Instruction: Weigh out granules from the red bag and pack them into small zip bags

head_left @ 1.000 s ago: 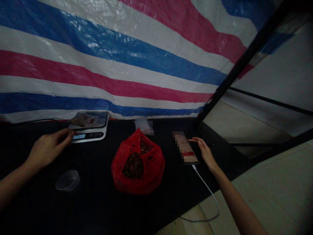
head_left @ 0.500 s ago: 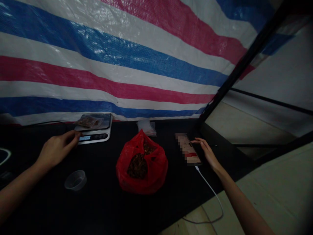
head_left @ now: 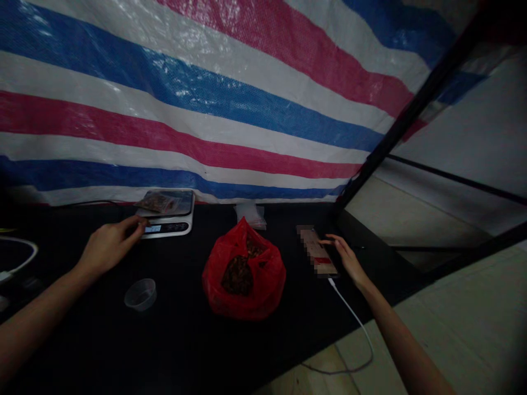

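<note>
At the left, my left hand point(head_left: 107, 246) is at the front left corner of a white digital kitchen scale point(head_left: 181, 226), by its lit display. Its thumb and fingertips are pinched together; whatever is between them is too small to make out. On the scale's plate lies a clear plastic bag point(head_left: 158, 203) with brown bits inside. My right hand point(head_left: 348, 258) is open, with fingers stretched over the right edge of a phone point(head_left: 319, 253), whose screen is lit and partly blurred out. Between the hands stands a red plastic bag point(head_left: 263, 293), its top open on dark brown, flaky contents.
A clear round plastic cup point(head_left: 140, 295) stands before my left forearm. Flat clear bags point(head_left: 250, 214) lie behind the red bag. A white cable point(head_left: 354, 307) runs from the phone over the black table's point(head_left: 185, 345) front edge. Striped sheeting point(head_left: 230, 109) hangs behind.
The view has turned slightly left, so most things on the table appear shifted to the right. My right fingers have moved slightly further over the phone. The left hand stays by the scale, still pinched.
</note>
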{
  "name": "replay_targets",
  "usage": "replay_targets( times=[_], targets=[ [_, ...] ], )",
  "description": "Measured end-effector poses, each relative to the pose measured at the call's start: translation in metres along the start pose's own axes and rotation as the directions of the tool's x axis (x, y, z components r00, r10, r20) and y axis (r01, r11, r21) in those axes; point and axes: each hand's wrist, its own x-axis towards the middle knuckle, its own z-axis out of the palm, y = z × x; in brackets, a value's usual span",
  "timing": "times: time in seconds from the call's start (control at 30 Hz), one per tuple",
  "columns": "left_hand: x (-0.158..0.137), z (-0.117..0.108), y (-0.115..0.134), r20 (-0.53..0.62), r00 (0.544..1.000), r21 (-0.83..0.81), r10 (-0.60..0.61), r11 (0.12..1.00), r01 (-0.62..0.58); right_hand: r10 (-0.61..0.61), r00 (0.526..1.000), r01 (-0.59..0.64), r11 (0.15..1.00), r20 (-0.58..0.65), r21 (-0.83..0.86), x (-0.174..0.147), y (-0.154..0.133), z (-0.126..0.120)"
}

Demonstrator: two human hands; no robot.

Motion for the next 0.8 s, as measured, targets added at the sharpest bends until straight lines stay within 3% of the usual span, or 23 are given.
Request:
replay_targets(
  times=[0.07,0.17,0.23,0.37,0.47,0.57,0.67,0.8],
  targets=[
    [0.0,0.001,0.0,-0.005,1.0,0.001,0.0,1.0,0.0,-0.026,0.999,0.025,1.0,-0.034,-0.007,0.0,-0.001,-0.001],
    [-0.001,0.0,0.002,-0.005,1.0,-0.02,0.02,1.0,-0.02,-0.05,0.974,0.053,0.999,-0.22,0.005,-0.007,-0.003,-0.005],
    [-0.002,-0.001,0.002,-0.02,0.999,-0.029,0.035,0.999,-0.035,0.026,0.955,-0.04,0.998,-0.295,-0.04,-0.017,-0.006,-0.006],
    [-0.003,0.0,0.002,-0.058,0.996,-0.02,0.064,0.998,-0.065,0.204,0.956,-0.266,0.907,-0.213,-0.327,-0.045,-0.023,0.008],
    [-0.005,-0.001,0.003,-0.089,0.993,-0.02,0.073,0.997,-0.076,0.175,0.964,-0.257,0.808,-0.2,-0.531,-0.061,-0.042,0.029],
    [-0.008,-0.003,0.005,-0.116,0.988,-0.031,0.101,0.994,-0.105,0.114,0.963,-0.244,0.751,-0.243,-0.613,-0.062,-0.05,0.04],
    [-0.01,-0.005,0.006,-0.15,0.978,-0.042,0.144,0.988,-0.151,0.103,0.96,-0.247,0.751,-0.262,-0.612,-0.048,-0.036,0.035],
    [-0.012,-0.006,0.005,-0.174,0.97,-0.048,0.173,0.982,-0.183,0.085,0.977,-0.192,0.751,-0.196,-0.632,-0.016,-0.005,0.012]
  ],
)
